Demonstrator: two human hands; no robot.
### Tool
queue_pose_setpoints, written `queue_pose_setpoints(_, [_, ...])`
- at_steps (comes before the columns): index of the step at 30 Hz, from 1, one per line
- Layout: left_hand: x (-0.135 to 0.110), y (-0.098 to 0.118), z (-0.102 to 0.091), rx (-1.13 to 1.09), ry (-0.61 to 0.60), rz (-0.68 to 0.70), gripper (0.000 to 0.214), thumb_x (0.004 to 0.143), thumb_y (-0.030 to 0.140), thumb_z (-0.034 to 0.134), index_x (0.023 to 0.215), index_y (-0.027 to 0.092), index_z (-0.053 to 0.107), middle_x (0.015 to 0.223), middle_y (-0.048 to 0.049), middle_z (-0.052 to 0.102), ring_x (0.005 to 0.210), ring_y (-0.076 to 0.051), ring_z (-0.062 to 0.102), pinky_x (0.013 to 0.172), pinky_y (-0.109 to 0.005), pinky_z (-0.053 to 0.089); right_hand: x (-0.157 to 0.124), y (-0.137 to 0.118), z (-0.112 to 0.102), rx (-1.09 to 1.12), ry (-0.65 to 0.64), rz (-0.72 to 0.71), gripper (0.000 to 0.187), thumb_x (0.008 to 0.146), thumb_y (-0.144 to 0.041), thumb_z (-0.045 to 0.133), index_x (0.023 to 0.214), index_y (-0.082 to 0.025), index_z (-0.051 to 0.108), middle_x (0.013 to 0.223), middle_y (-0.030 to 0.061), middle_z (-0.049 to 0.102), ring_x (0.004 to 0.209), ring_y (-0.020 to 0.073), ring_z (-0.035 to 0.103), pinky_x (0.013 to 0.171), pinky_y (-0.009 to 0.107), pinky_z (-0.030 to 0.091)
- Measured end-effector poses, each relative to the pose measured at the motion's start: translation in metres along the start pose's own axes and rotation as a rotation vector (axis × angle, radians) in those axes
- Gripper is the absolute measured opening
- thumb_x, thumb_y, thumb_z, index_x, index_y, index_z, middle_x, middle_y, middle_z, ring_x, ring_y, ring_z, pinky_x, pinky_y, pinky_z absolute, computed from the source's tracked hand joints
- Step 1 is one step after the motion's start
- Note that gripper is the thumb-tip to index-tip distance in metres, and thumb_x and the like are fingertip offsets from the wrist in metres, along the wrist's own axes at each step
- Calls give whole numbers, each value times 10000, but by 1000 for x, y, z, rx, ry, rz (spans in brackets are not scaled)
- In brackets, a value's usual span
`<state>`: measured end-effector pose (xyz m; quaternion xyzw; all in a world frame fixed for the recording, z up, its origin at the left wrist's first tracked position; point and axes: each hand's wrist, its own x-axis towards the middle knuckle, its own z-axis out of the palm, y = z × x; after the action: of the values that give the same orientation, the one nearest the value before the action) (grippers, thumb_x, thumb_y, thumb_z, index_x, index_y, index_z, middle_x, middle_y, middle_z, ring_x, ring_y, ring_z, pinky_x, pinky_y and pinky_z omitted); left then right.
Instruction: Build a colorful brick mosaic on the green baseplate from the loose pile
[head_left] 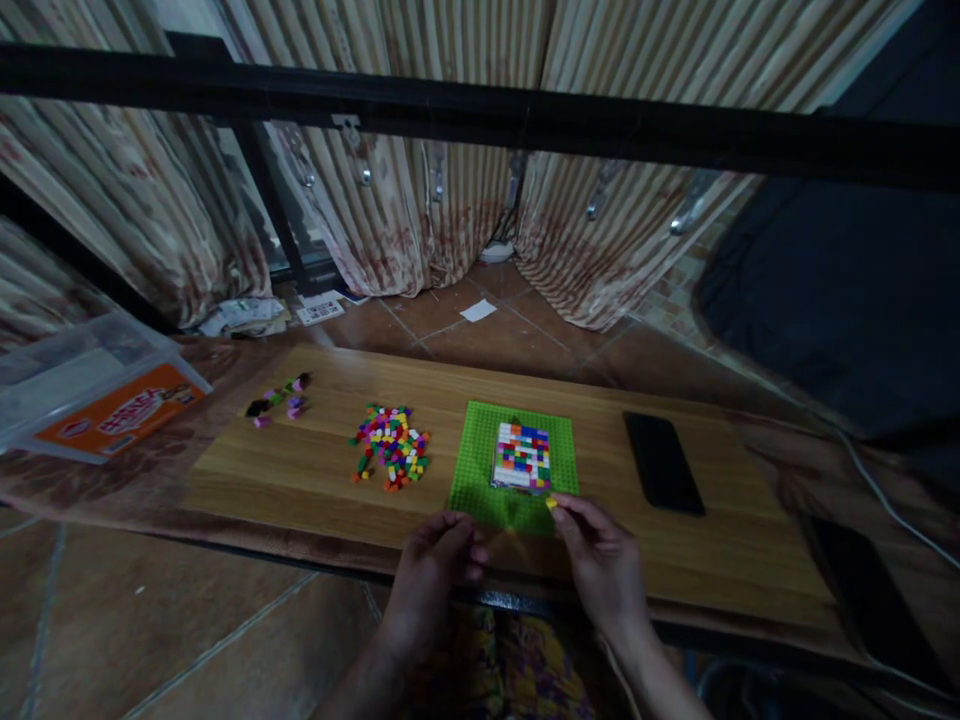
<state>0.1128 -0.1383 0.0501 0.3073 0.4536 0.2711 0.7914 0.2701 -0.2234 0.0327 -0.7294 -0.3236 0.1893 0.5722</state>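
Note:
A green baseplate [480, 470] lies on the wooden table [315, 480], carrying a square block of many-coloured small bricks [522, 457]. My right hand [600, 565] is at the plate's near right corner, its fingers pinched on a small yellow brick [551, 503]. My left hand [435, 570] rests at the table's near edge, just below the plate's left corner, fingers curled; whether anything is in them is hidden. A loose pile of coloured bricks [391, 458] lies left of the plate.
A few purple, green and dark bricks [281, 400] lie at the table's far left. A black phone [663, 462] lies right of the plate. A clear plastic box with an orange label [97, 395] sits at the left. Curtains and a tiled floor lie beyond.

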Motion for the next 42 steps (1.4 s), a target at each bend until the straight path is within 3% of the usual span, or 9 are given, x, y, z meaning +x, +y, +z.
queue_pose_setpoints(3, [5, -1, 3, 49, -28, 19, 202, 678, 290, 668, 798, 148, 591, 694, 3, 606, 552, -93, 560, 493, -199, 425, 7, 4, -9, -103, -20, -88, 210, 837, -344, 561, 936, -207, 685, 912, 60, 674, 857, 193, 628, 755, 320, 497])
queue_pose_setpoints(7, [11, -2, 9, 186, -41, 108, 241, 693, 316, 661, 871, 167, 594, 672, 22, 601, 543, -96, 547, 517, -216, 445, 11, 0, -6, -174, -40, -143, 218, 856, -335, 538, 982, -217, 671, 938, 60, 672, 854, 184, 631, 757, 313, 496])
queue_pose_setpoints(16, [32, -3, 29, 706, -110, 613, 96, 787, 287, 604, 828, 207, 637, 799, -10, 661, 746, -142, 618, 701, -249, 488, 8, 10, -8, -127, 15, -88, 224, 834, -361, 563, 951, -200, 666, 918, 64, 681, 835, 190, 639, 750, 322, 511])
queue_pose_setpoints(20, [39, -9, 40, 766, -103, 757, 89, 790, 279, 614, 831, 213, 659, 848, -24, 678, 788, -151, 631, 749, -266, 496, 7, 16, -12, -89, 35, -32, 218, 819, -366, 584, 932, -200, 668, 907, 54, 683, 842, 187, 641, 754, 314, 506])
queue_pose_setpoints(26, [40, -19, 45, 596, -80, 689, 87, 774, 250, 634, 839, 193, 624, 827, -18, 664, 779, -143, 638, 737, -251, 508, 10, 25, -19, -118, 53, -9, 222, 832, -357, 560, 938, -194, 667, 925, 64, 682, 848, 191, 643, 765, 323, 505])
queue_pose_setpoints(35, [37, -14, 45, 437, -30, 570, 124, 698, 233, 700, 803, 179, 663, 827, -30, 684, 789, -157, 646, 738, -267, 524, 24, 51, -44, -583, 154, -167, 267, 864, -339, 487, 968, -164, 660, 922, 103, 681, 845, 223, 636, 768, 353, 488])
queue_pose_setpoints(42, [30, -5, 57, 255, -1, 444, 139, 678, 239, 724, 795, 175, 685, 811, -18, 713, 761, -152, 657, 706, -260, 525, 31, 61, -53, -617, 195, -204, 275, 864, -357, 480, 936, -165, 663, 915, 93, 687, 814, 214, 642, 732, 326, 489])
